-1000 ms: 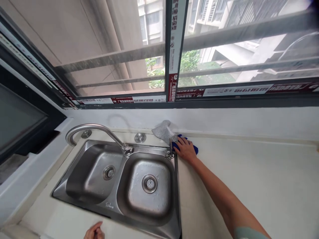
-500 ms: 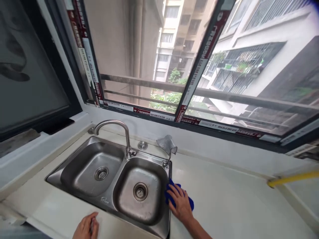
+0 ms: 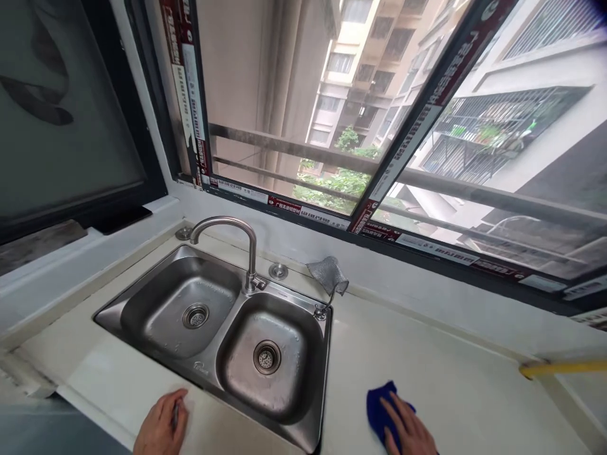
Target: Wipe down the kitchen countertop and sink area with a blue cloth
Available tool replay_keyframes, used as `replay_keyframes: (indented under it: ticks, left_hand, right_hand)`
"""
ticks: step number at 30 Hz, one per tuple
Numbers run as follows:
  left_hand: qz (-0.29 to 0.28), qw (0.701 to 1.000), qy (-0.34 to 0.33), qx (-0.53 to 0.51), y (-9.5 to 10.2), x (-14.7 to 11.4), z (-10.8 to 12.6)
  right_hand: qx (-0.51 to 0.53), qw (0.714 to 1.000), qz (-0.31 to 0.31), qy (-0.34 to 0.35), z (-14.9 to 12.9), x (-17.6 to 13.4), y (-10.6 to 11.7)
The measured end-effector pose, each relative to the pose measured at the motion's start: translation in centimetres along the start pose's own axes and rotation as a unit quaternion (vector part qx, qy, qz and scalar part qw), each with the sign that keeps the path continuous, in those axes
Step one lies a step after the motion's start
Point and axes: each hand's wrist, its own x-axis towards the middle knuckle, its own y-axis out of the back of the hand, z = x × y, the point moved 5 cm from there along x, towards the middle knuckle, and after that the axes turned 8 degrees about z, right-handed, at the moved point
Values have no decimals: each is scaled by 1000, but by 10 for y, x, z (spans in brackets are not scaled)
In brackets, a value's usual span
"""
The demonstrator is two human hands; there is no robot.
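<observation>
My right hand [image 3: 410,430] presses down on a bunched blue cloth [image 3: 379,414], its fingers spread over it, on the pale countertop right of the sink. At the front edge of the counter, left of the right basin, my left hand [image 3: 164,420] rests with its fingers curled toward the thumb. A small dark spot shows between those fingers, and I cannot make out whether it is an object. The double steel sink [image 3: 208,373] lies between the hands, with water drops in both basins.
A curved steel faucet [image 3: 252,253] rises behind the sink. Beside it is a round steel fitting [image 3: 278,271]. Silvery wrap [image 3: 328,273] covers a dispenser at the back right corner. A yellow pipe [image 3: 564,368] runs along the right wall, and a window [image 3: 284,210] stands behind.
My right hand has moved the blue cloth from the sink's right rim rightward and nearer onto the countertop. My left hand stays about where it was. The view has shifted slightly.
</observation>
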Motion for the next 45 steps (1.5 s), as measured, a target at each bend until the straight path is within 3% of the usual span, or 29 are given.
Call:
replay_keyframes:
  ticks: [4,11,15,19,25,31,36,39,41,45]
  left_hand:
    - [-13,1000,-3,3,0,4,1]
    - [-29,999,15,6,4,8,7]
    - [-30,999,30,3,5,9,7]
    - [-36,998,52,-2,5,10,5]
    - [-41,997,65,-9,2,7,1]
    - [-18,998,57,-19,-2,1,-2]
    - [-61,990,117,-51,1,3,-2]
    - [-77,986,139,-55,4,5,2]
    - [-64,988,129,-46,5,5,5]
    - [-25,995,100,-16,3,3,7]
  right_hand:
    - [-73,986,-23,-150,37,44,-13]
    - [-144,949,-36,-278,54,154,-60]
    - [-140,933,-72,-324,29,201,-84]
    - [-112,956,-89,-256,-28,224,-90]
    - [-54,987,-90,-119,-91,202,-66]
    - [5,999,-50,5,-139,126,-32]
    - [36,993,-5,108,-155,50,-9]
    - [46,982,-9,182,-149,30,0]
    - [55,982,-11,180,-141,33,1]
    - [54,994,-29,87,-126,65,-11]
